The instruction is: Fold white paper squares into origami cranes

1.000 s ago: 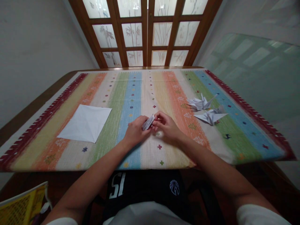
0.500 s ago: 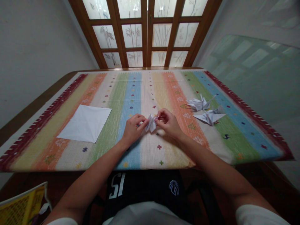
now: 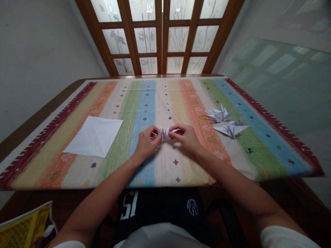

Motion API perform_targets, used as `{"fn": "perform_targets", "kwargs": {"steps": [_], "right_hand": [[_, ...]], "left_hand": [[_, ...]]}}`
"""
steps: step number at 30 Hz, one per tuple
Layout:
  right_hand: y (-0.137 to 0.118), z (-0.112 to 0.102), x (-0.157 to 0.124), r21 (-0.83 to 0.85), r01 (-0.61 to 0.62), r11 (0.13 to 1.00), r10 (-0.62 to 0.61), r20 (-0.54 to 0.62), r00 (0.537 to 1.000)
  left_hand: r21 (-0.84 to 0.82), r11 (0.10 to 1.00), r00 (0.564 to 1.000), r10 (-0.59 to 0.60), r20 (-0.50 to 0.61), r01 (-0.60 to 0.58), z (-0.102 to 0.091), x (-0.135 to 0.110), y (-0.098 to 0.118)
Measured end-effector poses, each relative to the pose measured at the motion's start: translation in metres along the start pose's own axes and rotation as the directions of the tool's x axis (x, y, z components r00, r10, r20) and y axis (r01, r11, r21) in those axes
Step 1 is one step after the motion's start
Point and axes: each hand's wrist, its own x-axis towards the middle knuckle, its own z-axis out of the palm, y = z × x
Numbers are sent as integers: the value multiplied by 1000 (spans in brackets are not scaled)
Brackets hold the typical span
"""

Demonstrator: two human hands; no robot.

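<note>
A small folded white paper figure point(image 3: 164, 134) is held between both hands above the striped tablecloth point(image 3: 165, 165). My left hand point(image 3: 148, 140) pinches its left side between thumb and fingers. On the other side, my right hand point(image 3: 184, 136) grips the paper the same way, and a white tip shows behind its fingers. The fingers cover much of the figure, so its full shape is hidden. To the right lie folded paper cranes, one point(image 3: 219, 113) farther back and another point(image 3: 232, 129) nearer. A creased square sheet of white paper point(image 3: 93, 136) rests flat at the left.
The table stands before wooden doors point(image 3: 162, 38) with frosted panes. A pale glass panel point(image 3: 281, 79) leans along the right wall. Below the table's left front corner sits a yellow bag or pouch point(image 3: 28, 224).
Both hands have shifted slightly, and the folded paper between them has turned and looks narrower. The square sheet and the cranes stay where they were.
</note>
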Motion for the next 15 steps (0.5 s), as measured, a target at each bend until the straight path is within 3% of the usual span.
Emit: {"fn": "perform_targets", "kwargs": {"steps": [6,11,15], "right_hand": [[2,1,2,92,-17,996,13,45,999],[2,0,2,156,-46,987,39,45,998],[2,0,2,248,-93,964,86,41,995]], "left_hand": [[-65,996,996,-53,75,58,3,-1,2],[-44,998,999,-35,19,36,-3,1,5],[-103,991,996,-85,-24,82,-6,5,0]]}}
